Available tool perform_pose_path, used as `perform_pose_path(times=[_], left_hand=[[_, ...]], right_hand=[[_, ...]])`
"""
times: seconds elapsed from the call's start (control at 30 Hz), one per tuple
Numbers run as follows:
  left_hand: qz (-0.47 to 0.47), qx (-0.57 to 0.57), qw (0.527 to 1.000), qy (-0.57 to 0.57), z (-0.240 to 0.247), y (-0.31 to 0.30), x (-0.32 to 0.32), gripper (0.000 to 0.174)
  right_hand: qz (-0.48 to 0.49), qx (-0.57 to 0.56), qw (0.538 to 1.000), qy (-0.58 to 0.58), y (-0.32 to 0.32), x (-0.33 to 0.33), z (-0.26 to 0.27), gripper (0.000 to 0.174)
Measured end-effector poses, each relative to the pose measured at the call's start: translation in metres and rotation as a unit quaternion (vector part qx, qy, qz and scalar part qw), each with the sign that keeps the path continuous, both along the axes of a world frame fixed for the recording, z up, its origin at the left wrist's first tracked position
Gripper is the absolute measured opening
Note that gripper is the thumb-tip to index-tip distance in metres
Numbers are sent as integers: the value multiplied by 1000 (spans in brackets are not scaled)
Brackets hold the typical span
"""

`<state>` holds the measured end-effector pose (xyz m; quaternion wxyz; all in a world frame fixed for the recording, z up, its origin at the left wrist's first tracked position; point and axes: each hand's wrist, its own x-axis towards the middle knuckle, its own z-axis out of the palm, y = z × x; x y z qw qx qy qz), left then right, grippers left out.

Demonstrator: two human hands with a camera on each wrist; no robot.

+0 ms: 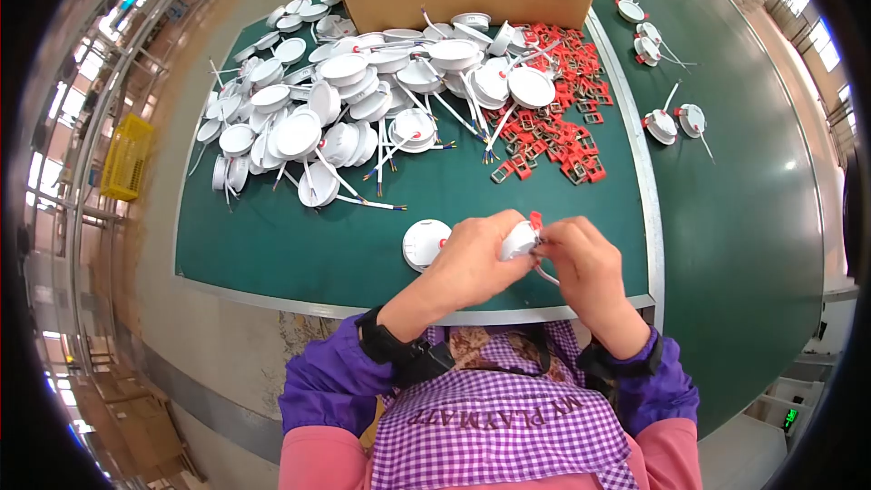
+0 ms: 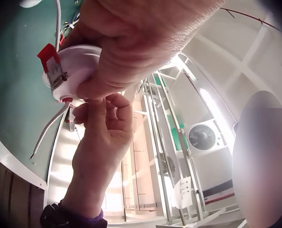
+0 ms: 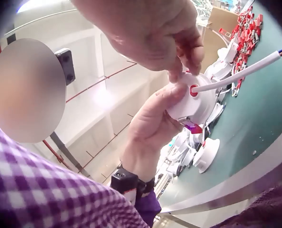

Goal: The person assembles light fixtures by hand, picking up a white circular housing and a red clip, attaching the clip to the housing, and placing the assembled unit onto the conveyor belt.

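Note:
My left hand grips a white round downlight housing above the near edge of the green table. A red-ended spring clip with a metal coil sits on the housing's side. From the red grommet in its back comes a white cable. My right hand is at the opposite side of the housing, thumb and fingers pinching a small metal spring clip, mostly hidden by the fingertips. Beside the left hand, another white downlight lies on the table.
A big heap of white downlights with cables covers the table's far side. Red spring clips lie piled right of it, before an open cardboard box. Several downlights stand on the green surface to the right, past a metal edge.

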<state>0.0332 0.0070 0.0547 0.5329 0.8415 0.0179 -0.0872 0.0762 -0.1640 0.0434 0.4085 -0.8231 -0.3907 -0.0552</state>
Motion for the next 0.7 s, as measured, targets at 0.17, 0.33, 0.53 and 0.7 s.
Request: perform_pose_path(times=[0.17, 0.33, 0.53, 0.7], left_hand=[[-40, -15, 999, -5, 1, -5, -5, 27], [-65, -51, 997, -7, -8, -15, -6, 30], [-49, -51, 995, -68, -20, -15, -7, 60], [-18, 108, 989, -97, -6, 57, -24, 74]], right_hand=[[-40, 35, 969, 242, -12, -8, 21, 33], [-9, 52, 933, 356, -24, 1, 16, 32], [-45, -89, 958, 270, -57, 35, 24, 27], [-244, -109, 939, 218, -135, 117, 5, 29]])
